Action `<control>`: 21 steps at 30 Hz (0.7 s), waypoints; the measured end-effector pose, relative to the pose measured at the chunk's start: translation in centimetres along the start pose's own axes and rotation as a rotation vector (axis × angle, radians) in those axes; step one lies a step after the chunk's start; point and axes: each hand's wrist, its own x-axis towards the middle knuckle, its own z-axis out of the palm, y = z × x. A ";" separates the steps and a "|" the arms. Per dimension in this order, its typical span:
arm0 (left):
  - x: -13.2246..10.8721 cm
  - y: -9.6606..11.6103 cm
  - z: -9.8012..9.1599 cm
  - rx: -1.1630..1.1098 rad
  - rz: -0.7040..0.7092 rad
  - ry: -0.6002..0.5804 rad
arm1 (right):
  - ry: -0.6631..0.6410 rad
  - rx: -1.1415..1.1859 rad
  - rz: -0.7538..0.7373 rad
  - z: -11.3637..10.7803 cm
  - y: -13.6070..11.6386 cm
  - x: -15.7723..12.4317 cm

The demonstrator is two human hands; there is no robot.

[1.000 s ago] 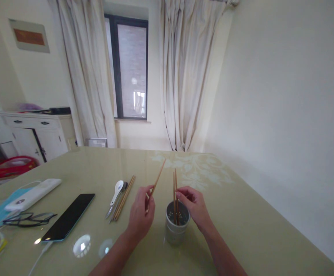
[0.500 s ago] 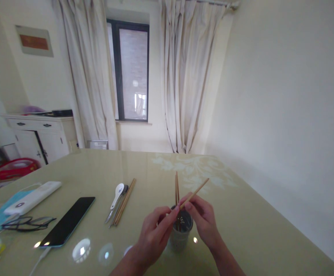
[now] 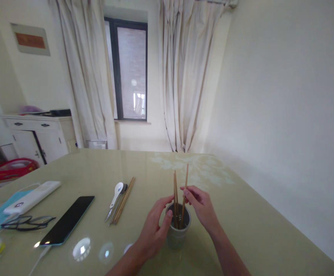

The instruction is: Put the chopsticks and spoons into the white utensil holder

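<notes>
A grey cup stands on the table with two wooden chopsticks upright in it. My right hand pinches another chopstick between thumb and fingertips. That chopstick is nearly vertical, its lower end inside the cup. At the cup's left side is my left hand, fingers and thumb apart. Its thumb lies by the rim and its fingertips are near the standing chopsticks; whether they touch, I cannot tell. Further left, several chopsticks lie beside a white spoon and other utensils partly hidden under it.
On the left of the glossy table lie a black phone with a cable, eyeglasses, a white power bank and a blue mask. A wall runs along the right side.
The chopstick in my right hand has gone from slanted above the cup to upright with its end inside. My left hand has let go of that chopstick and opened beside the cup.
</notes>
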 end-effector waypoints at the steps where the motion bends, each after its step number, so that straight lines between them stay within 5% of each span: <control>1: -0.1 0.0 0.0 -0.003 -0.002 -0.006 | -0.033 -0.024 0.007 0.2 0.2 0.0; 9: -0.3 -0.5 0.3 -0.003 0.044 -0.005 | -0.198 -0.114 0.059 0.3 0.8 0.0; 21: -0.4 0.1 0.3 0.031 0.043 -0.027 | -0.114 -0.055 0.109 0.9 1.9 -0.2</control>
